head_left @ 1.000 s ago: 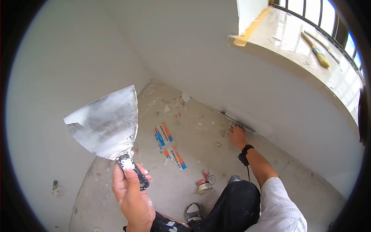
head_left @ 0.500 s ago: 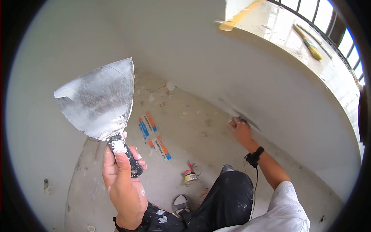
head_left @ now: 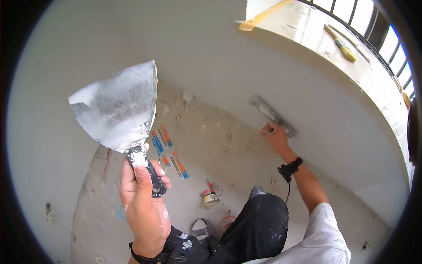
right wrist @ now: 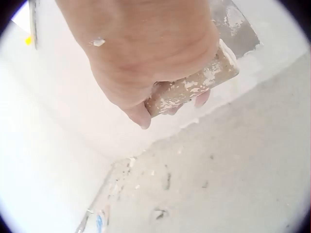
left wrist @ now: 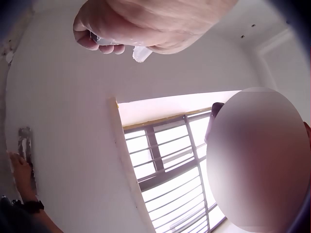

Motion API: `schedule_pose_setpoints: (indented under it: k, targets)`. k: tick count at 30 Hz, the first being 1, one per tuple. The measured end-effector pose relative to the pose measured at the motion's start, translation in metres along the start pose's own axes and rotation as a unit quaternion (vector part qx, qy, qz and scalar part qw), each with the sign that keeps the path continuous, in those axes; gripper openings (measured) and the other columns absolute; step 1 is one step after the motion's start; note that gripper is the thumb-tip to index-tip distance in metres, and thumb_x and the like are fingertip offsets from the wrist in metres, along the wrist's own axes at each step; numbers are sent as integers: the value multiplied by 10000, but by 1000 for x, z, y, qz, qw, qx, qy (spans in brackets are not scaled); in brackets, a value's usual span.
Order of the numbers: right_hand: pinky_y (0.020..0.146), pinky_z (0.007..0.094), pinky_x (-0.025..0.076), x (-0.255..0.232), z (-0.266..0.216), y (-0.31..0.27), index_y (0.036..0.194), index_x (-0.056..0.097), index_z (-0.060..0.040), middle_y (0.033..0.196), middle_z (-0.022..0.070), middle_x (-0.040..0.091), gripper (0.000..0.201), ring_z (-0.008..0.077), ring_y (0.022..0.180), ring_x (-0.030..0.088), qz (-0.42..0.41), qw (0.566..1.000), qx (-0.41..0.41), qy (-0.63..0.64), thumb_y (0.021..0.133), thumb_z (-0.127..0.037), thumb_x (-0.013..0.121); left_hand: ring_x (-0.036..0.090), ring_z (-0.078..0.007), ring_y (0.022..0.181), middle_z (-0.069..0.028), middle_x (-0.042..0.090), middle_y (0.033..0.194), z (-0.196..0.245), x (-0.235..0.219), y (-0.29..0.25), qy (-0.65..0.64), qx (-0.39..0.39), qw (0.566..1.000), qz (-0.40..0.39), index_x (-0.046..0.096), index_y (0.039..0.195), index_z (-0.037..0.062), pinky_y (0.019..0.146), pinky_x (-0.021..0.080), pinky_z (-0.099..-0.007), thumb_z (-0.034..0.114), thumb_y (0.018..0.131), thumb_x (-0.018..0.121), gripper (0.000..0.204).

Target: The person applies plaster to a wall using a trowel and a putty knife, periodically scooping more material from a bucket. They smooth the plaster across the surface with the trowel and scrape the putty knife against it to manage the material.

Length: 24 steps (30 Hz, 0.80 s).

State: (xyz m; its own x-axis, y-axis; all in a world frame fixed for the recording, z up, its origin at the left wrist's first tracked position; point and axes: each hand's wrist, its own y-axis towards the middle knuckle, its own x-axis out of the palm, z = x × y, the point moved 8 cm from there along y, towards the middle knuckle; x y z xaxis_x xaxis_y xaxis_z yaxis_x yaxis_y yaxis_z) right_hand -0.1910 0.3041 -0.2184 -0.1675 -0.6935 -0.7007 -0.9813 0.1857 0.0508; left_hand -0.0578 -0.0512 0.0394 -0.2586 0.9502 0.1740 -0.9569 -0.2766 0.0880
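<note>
Steel putty knife (head_left: 118,108) gripped in left hand (head_left: 143,200), right hand (head_left: 276,136) holding trowel (head_left: 272,116) on wall above floor edge

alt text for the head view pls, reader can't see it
A person's left hand holds up a wide putty knife smeared with white filler, while the right hand presses a trowel flat against a white wall below a windowsill. A brush lies on the sill.
</note>
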Motion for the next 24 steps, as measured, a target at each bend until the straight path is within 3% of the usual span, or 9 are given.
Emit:
schedule_pose_setpoints:
  k: [2, 6, 9, 15, 17, 18, 20, 22, 24]
  targets:
    - [738, 412, 513, -40, -19, -15, 964, 678, -44, 819, 187, 675, 358, 334, 797, 665, 106, 993, -32, 41, 776, -347, 703, 472, -106, 744, -50, 529, 871, 2, -2, 1, 2, 7, 1000, 3, 450, 1294, -11, 685, 415, -260, 298, 1008, 487, 422]
    - [760, 415, 513, -28, 1, -33, 992, 658, -32, 840, 177, 678, 349, 343, 831, 659, 129, 991, -9, 17, 800, -322, 685, 470, -109, 739, -49, 520, 868, 9, 7, 2, 7, 28, 1000, 4, 438, 1312, -9, 682, 407, -268, 320, 1000, 501, 458]
    - [820, 444, 505, 62, 15, -16, 986, 650, -31, 904, 176, 680, 347, 350, 910, 640, -35, 993, -78, -83, 840, -344, 613, 461, -109, 755, -49, 498, 876, 10, 15, -1, 15, 29, 999, -14, 419, 1330, -3, 675, 401, -265, 292, 1009, 486, 441]
    - [838, 467, 500, 160, 48, 34, 1002, 667, -74, 969, 171, 679, 339, 357, 934, 632, -74, 994, -27, -73, 844, -352, 555, 454, -105, 760, -47, 478, 889, 25, 22, -10, 56, 44, 997, 1, 401, 1345, 20, 668, 396, -260, 262, 1021, 462, 409]
    - [833, 469, 501, 156, 42, 46, 1012, 668, -85, 969, 172, 679, 334, 358, 926, 635, -65, 995, -38, -68, 834, -346, 561, 461, -104, 753, -47, 485, 893, 28, 27, -13, 37, 33, 998, 26, 402, 1338, 21, 665, 404, -265, 263, 1020, 463, 404]
    - [828, 467, 505, 139, 40, 45, 1019, 664, -87, 950, 176, 679, 334, 361, 920, 635, -42, 998, -1, -50, 833, -346, 565, 525, -149, 849, -77, 544, 958, 32, 29, -15, -11, 12, 999, -33, 393, 1336, 64, 731, 475, -302, 237, 977, 557, 431]
    - [822, 465, 508, 111, 32, 37, 1027, 661, -90, 931, 180, 680, 335, 365, 913, 634, -20, 999, 33, -38, 832, -345, 568, 495, -125, 799, -62, 517, 925, 30, 38, -17, 26, 26, 999, -10, 400, 1331, 41, 697, 444, -286, 251, 998, 512, 410]
    - [789, 456, 509, 74, 20, 17, 1031, 653, -89, 918, 186, 675, 338, 360, 891, 635, 94, 994, -4, -51, 839, -360, 592, 470, -98, 753, -50, 495, 892, 25, 40, -17, 63, 22, 998, 6, 410, 1317, 12, 662, 421, -269, 268, 1017, 474, 400]
    - [773, 447, 507, 33, 9, -1, 1024, 650, -81, 910, 184, 672, 333, 356, 873, 635, 110, 994, -12, -26, 832, -351, 622, 472, -97, 756, -49, 495, 892, 25, 28, -11, 40, -1, 999, -3, 411, 1315, 11, 661, 423, -267, 274, 1016, 476, 404]
